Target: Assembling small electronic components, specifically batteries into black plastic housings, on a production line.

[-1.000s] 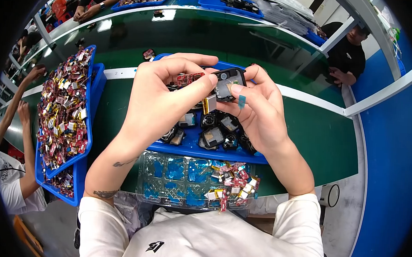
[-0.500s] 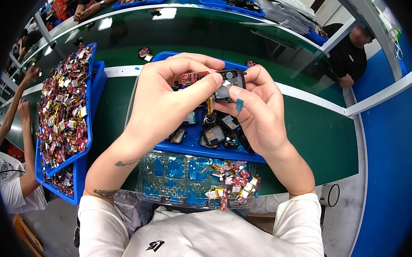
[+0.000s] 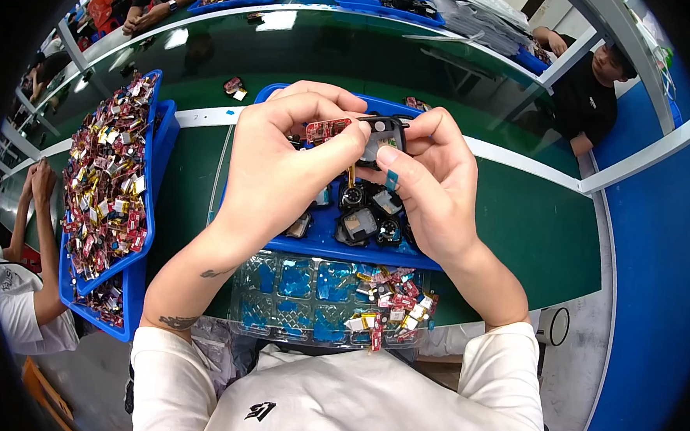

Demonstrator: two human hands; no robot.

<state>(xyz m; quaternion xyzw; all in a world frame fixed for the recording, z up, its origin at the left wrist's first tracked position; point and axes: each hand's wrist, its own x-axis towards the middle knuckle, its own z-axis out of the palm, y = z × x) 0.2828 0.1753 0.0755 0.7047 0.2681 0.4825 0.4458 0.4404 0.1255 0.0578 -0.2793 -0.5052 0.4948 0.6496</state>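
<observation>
Between my two hands is a small black plastic case (image 3: 384, 130) with rounded corners and a pale grey inside. My left hand (image 3: 274, 161) closes on its left edge, the thumb pressing there. A red circuit board (image 3: 327, 130) shows between that thumb and the fingers, with a yellow strip hanging below. From the other side my right hand (image 3: 446, 186) grips the case, thumb tip over its lower edge. A small piece of blue film (image 3: 392, 180) is at the right thumb. Below, the blue tray (image 3: 327, 250) holds several similar black cases (image 3: 358, 225).
Nearer me, a clear compartmented plastic tray (image 3: 288, 330) carries blue film pieces and a pile of red boards with batteries (image 3: 395, 304). Stacked blue bins (image 3: 152, 198) full of such boards stand at left. Co-workers sit at left, across the green table (image 3: 531, 241) and at far right.
The case has tilted slightly in my hands, and my right thumb and the blue film have shifted left. At left, a co-worker's hands came together; at far right, a person's head and arm rose.
</observation>
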